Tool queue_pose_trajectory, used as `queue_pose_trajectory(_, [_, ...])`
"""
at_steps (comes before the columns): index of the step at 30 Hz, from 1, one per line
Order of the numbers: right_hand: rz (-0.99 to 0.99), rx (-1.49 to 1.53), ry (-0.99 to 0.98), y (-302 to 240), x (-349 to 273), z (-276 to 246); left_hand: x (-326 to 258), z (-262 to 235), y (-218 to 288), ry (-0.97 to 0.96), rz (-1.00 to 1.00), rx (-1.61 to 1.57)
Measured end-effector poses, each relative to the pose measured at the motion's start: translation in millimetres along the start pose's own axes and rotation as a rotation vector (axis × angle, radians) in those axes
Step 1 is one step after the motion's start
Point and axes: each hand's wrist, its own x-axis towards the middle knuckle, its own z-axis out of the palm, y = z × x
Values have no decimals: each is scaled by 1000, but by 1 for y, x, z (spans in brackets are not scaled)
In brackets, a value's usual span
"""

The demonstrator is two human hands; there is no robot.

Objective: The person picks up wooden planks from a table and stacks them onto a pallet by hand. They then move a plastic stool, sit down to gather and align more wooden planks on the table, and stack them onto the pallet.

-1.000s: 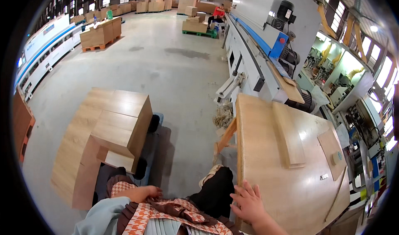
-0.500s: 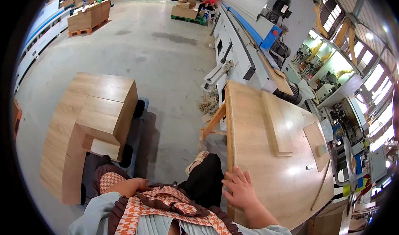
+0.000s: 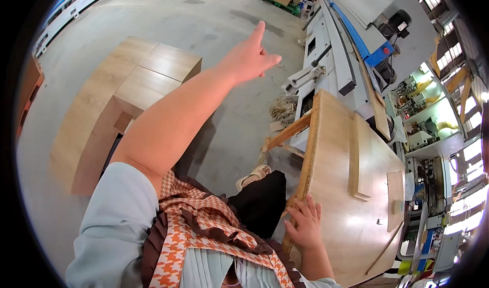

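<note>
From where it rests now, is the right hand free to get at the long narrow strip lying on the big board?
Probably yes. The right hand lies open on the near edge of the big board, and the bare surface between it and the long narrow strip holds nothing.

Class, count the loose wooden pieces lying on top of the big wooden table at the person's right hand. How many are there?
2: a long narrow strip running along the table, and a small flat panel beyond it, nearer the far edge. The right hand rests on the near edge.
</note>
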Motion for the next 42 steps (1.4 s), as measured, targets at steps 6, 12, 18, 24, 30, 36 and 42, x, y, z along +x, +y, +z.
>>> queue_pose_trajectory(6, [5,-13,-29,3,1,4,-72,36,-138,-265,-330,122])
queue_pose_trajectory(12, [-6,-42,-38,0,-2,1,-294,78,-317,-864,-569,481])
queue_pose_trajectory(18, [0,-79,-22,7,-9,7,-275,65,-315,-920,-617,354])
queue_pose_trajectory(24, [-55,-81,16,8,-7,9,-290,32,-377,-851,-743,704])
queue_pose_trajectory(30, [-53,-44,45,13,-5,11,-284,46,-333,-897,-873,547])
queue_pose_trajectory(36, [-25,-24,24,11,-6,11,-319,64,-419,-1257,-398,591])
queue_pose_trajectory(42, [-35,-32,26,13,-8,11,-283,42,-315,-1151,-711,590])
